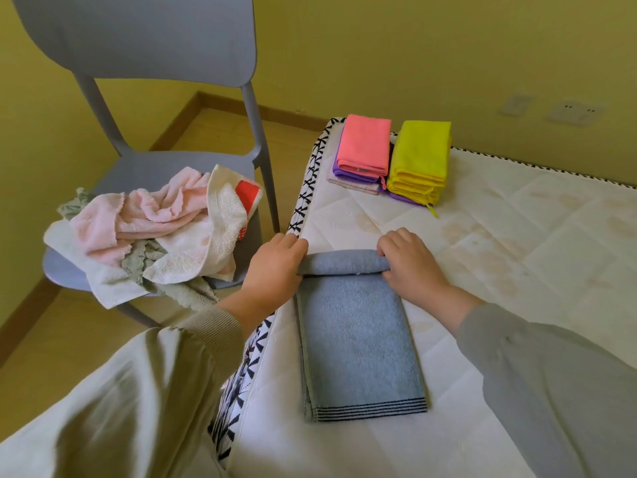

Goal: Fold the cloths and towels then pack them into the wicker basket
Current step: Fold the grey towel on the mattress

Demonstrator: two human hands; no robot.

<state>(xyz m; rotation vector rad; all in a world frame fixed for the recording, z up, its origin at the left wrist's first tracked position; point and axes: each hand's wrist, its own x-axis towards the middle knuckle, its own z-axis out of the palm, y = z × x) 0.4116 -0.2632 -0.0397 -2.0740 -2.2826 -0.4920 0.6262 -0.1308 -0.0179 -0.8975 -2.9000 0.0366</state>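
Chair seat: the grey plastic chair [138,39] stands just beside the mattress and carries a loose pile of unfolded towels [155,229]. A pale pink one lies on top, with a white one with a red patch and a grey-green one under it. Some edges hang over the seat's front.
Mattress: the quilted white mattress [517,253] bears everything folded.
Far corner: a pink folded cloth [363,143] lies on a purple cloth [344,174]. Just beside it is a stack of yellow folded cloths [420,157], with another purple layer showing at its base.
Task towel: the blue-grey towel [358,339] lies as a long narrow strip near the mattress's left edge. Its dark-striped hem is nearest the person and its far end is turned into a roll [341,262].
Left hand: the left hand [275,267] grips the roll's left end, fingers curled over the top.
Right hand: the right hand [410,267] grips the roll's right end, knuckles up and fingers wrapped over it.
Arms: both reach forward in long sleeves, beige on the left and grey on the right.
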